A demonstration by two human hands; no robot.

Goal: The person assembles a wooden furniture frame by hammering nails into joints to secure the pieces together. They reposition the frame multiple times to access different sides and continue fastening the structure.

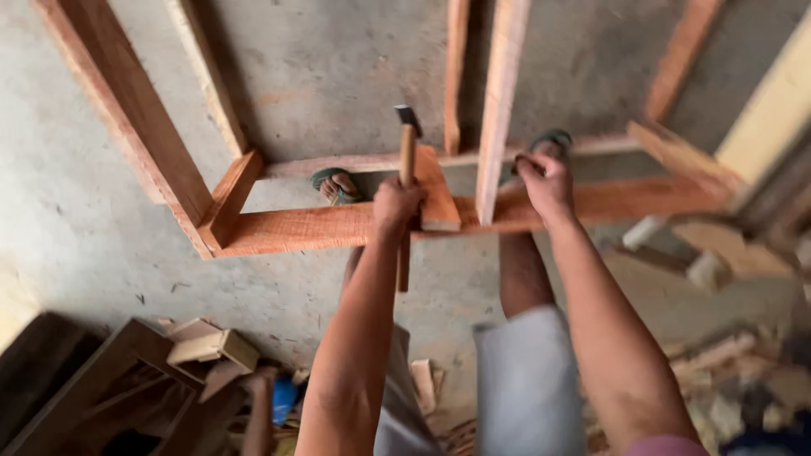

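Head view looking down at a reddish-brown rough-sawn wooden frame (321, 228) lying flat on a grey concrete floor (76, 219). Left hand (395, 205) is wrapped tight around the wooden handle of a steel-headed hammer (406, 160), gripping about mid-handle, head pointing up and away from the body, so the tool sits raised over the joint rather than resting on it. Right hand (547, 184) is curled down onto the long horizontal rail (625, 201), fingers bent over its far edge, pressing to keep the rail from shifting. Just between the 2 hands stands a pale upright wooden slat (498, 110) meeting the rail, with a short flat wooden block (435, 192) touching it on the left; the hammer hangs just over that block. 2 feet in green sandals (336, 186) are planted on the far side of the rail, likely pinning the frame by weight. Grey shorts (524, 380) are visible below. A heap of wood offcuts (203, 346) lies lower left and more blurred scraps lower right, well apart from the joint.
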